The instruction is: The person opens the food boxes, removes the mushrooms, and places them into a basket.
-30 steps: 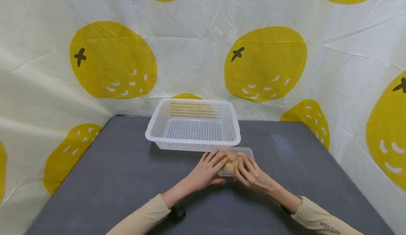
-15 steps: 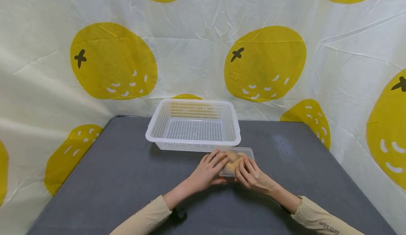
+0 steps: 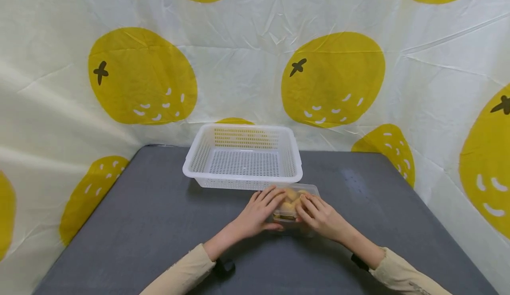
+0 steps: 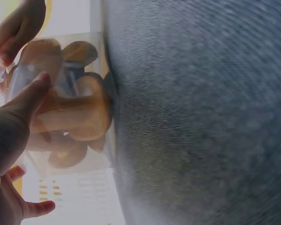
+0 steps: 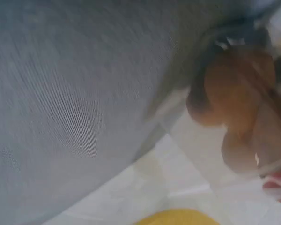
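A clear plastic box (image 3: 314, 189) stands on the dark grey table, filled with several light-brown rounded pieces (image 4: 86, 112) that look like mushrooms. My left hand (image 3: 255, 215) rests on the box's left part, fingers spread over the top and thumb at the near side. In the left wrist view, that thumb lies straight against the clear wall. At the box's near right, my right hand (image 3: 324, 222) has curled fingers that pinch the clear lid's edge (image 4: 0, 77). Part of the lid is hidden under the hands. Brown pieces show blurred through the plastic (image 5: 239, 89) in the right wrist view.
A white perforated plastic basket (image 3: 239, 182) stands just behind the box, close to it. The grey table (image 3: 139, 224) extends to both sides. Behind hangs a white cloth (image 3: 239, 82) with yellow fruit prints.
My right hand has shifted slightly right and toward me. The lid's near edge has moved with it, and a dark gap now shows at the box's front. My left hand stays nearly still.
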{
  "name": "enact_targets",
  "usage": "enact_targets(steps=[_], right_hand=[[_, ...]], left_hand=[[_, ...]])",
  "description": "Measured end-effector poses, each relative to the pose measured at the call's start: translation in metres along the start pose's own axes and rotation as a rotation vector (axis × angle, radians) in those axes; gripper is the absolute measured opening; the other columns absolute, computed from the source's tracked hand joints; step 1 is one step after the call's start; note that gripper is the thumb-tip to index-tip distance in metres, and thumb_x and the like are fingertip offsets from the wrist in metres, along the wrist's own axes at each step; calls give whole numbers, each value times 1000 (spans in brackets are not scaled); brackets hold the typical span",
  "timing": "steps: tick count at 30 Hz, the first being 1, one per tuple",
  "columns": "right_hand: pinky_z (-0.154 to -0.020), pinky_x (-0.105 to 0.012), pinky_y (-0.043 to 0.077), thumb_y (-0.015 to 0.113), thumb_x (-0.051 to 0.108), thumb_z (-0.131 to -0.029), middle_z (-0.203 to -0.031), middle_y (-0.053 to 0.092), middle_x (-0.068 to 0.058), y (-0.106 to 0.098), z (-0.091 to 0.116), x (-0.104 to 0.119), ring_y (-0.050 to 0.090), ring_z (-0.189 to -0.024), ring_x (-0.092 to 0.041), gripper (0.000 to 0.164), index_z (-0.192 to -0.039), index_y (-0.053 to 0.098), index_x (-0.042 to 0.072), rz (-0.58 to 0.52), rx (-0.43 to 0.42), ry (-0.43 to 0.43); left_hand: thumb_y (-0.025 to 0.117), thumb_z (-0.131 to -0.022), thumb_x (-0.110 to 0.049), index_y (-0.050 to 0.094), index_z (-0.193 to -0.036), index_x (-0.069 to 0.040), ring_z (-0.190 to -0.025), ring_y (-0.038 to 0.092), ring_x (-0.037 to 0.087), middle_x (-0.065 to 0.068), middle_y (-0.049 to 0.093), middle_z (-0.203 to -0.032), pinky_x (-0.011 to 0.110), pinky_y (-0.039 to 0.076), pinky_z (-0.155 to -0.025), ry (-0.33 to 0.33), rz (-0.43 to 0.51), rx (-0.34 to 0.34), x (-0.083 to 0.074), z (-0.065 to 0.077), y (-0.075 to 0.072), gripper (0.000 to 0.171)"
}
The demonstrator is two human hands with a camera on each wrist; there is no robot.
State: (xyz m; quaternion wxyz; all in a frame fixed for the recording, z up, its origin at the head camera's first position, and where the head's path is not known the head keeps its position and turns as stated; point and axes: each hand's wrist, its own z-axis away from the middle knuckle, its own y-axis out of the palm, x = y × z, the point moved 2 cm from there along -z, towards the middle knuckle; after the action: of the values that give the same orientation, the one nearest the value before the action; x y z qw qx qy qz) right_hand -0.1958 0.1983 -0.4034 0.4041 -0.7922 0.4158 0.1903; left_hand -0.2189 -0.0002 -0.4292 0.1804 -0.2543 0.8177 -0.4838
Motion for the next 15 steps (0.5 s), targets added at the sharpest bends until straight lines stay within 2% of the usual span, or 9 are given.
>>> enact_targets(steps=[5,9,15], right_hand=[[-65,-31,52,31,37,-96,-97,64,-12,-4,4,-11,61,-86,-24,43,-97,63,7,-170,74,97],[-70,-32,50,33,37,-96,-103,65,-10,-9,9,-17,61,-90,-22,44,-102,64,6,-300,59,173],[-77,-34,44,37,35,-95,-105,65,-10,-14,19,-24,60,-91,-23,42,-105,64,3,-354,19,224]], left_hand=[[65,-71,-53,24,-140,-15,-135,24,22,1,30,-144,50,36,-95,-21,30,33,1,-2,-4,89],[64,-72,-52,24,-141,-15,-135,24,21,1,30,-144,49,36,-95,-19,42,29,3,-1,-7,88],[61,-75,-52,24,-141,-13,-135,25,24,3,30,-144,50,36,-94,-17,33,16,5,2,-10,85]])
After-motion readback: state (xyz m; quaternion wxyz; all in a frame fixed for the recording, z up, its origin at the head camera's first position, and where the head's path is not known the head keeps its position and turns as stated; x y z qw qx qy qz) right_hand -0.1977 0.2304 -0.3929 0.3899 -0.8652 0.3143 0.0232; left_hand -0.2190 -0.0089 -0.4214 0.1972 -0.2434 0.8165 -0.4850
